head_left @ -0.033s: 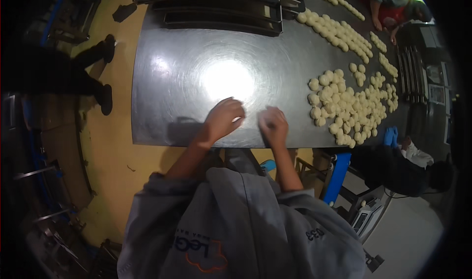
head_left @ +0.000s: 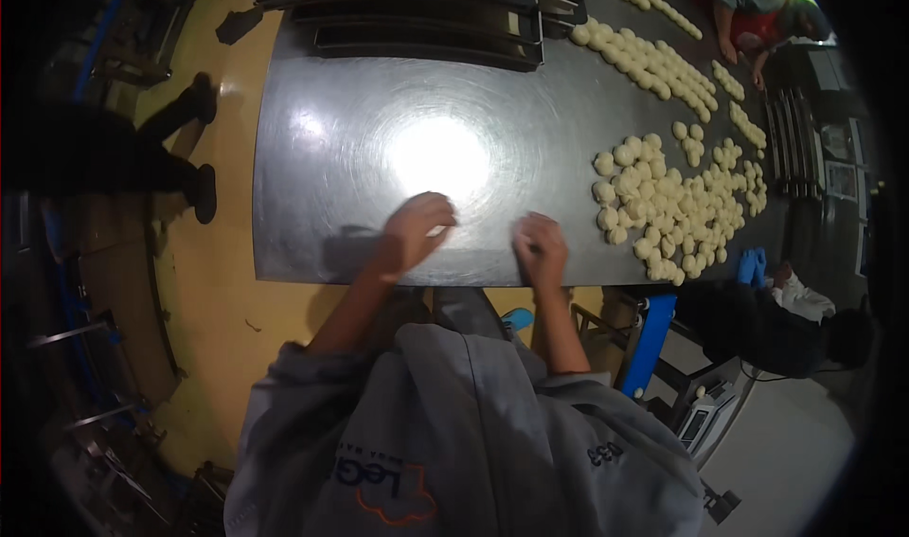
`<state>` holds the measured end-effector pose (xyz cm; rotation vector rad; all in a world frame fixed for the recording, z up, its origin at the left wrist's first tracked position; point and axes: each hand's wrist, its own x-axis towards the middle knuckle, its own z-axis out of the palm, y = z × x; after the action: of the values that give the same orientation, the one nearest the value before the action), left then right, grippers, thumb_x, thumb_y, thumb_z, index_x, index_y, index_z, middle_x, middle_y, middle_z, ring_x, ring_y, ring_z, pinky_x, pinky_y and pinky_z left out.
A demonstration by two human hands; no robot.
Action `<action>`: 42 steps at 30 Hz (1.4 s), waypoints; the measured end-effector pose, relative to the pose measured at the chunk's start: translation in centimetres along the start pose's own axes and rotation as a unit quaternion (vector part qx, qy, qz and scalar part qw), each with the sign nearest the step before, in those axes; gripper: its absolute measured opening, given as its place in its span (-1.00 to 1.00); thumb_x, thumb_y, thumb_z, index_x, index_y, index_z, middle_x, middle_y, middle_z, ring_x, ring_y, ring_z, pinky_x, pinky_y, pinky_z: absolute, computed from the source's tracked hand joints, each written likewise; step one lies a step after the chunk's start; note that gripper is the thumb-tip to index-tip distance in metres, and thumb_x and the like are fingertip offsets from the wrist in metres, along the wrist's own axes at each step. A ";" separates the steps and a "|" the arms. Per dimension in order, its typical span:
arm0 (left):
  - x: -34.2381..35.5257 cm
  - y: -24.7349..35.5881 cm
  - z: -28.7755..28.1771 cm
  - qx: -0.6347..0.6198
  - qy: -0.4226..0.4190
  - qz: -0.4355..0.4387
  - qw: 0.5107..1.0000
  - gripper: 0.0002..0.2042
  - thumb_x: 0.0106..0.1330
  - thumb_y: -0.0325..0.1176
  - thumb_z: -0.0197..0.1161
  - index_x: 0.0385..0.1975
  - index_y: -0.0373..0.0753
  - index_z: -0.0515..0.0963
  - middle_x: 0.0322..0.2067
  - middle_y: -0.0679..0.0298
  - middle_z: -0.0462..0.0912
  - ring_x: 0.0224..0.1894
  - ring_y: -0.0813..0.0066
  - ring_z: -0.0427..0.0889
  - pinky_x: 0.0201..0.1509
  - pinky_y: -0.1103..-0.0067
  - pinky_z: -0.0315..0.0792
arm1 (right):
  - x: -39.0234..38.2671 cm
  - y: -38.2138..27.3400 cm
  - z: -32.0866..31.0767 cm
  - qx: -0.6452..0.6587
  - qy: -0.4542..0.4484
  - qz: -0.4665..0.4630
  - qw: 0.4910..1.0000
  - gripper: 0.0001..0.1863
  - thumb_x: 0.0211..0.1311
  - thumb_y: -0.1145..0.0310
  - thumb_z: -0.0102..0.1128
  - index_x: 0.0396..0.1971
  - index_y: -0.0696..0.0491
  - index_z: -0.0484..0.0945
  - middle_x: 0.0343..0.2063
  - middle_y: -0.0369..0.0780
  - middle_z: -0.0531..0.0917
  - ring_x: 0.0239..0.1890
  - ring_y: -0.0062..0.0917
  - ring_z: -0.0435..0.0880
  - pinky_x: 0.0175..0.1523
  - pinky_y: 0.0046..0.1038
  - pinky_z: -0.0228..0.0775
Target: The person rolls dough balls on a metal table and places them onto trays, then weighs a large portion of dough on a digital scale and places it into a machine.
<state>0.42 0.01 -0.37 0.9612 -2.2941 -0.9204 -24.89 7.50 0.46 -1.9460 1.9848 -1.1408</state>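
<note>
My left hand [head_left: 418,231] is over the near part of the steel table [head_left: 322,187], its fingers loosely curved. Bright metal shows through the gap between thumb and fingers, and I see nothing held. To its right, my right hand [head_left: 543,245] hovers near the table's front edge, slightly blurred, fingers bent and thumb apart, with no object visible in it. Whether either hand touches the steel I cannot tell. Nearest to my right hand is a heap of pale round dough balls [head_left: 668,196] on the right side of the table.
Dark long pans [head_left: 426,40] are stacked at the far edge. Rows of dough balls [head_left: 653,63] lie at the far right, near a co-worker's hands [head_left: 727,50]. Another person's blue glove [head_left: 753,265] is at the right edge. A scale [head_left: 699,421] stands below right.
My hands have moved apart: the left a little to the left, the right a little to the right. The dough balls and pans stay where they were.
</note>
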 end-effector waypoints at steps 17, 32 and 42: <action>-1.7 0.3 -1.7 -0.081 0.084 -0.113 0.987 -0.21 0.09 -0.47 0.52 0.38 -0.20 0.31 0.24 0.15 0.53 0.27 0.12 0.52 0.34 0.31 0.45 | 2.1 1.4 -4.3 -0.015 -0.214 0.168 0.962 -0.51 -0.08 0.45 0.51 -0.05 0.11 0.60 0.02 -0.08 0.63 0.03 -0.20 0.65 0.16 -0.28 0.55; -2.2 -0.5 -0.4 -0.055 0.199 -0.055 0.977 -0.22 0.21 -0.50 0.30 0.46 -0.33 0.09 0.44 -0.09 0.18 0.46 -0.10 0.21 0.51 0.21 0.21 | 5.6 -8.6 1.8 -0.002 -0.308 0.047 0.950 -0.17 -0.08 0.45 0.42 0.33 -0.13 0.42 0.25 0.08 0.36 0.23 0.04 0.42 0.23 -0.15 0.50; 0.2 0.0 0.4 0.123 0.246 -0.146 0.950 -0.39 0.18 -0.57 0.14 0.31 -0.47 0.24 0.30 -0.26 0.26 0.33 -0.25 0.32 0.39 0.09 0.30 | 14.0 1.2 0.1 0.252 -0.287 0.074 0.921 -0.52 -0.08 0.38 0.49 -0.06 -0.01 0.60 -0.13 -0.03 0.59 -0.05 -0.18 0.58 0.07 -0.21 0.46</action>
<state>0.05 0.01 -0.57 1.4785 -1.8907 -0.4286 -27.99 -5.33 5.24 -1.5834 1.3390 -0.8058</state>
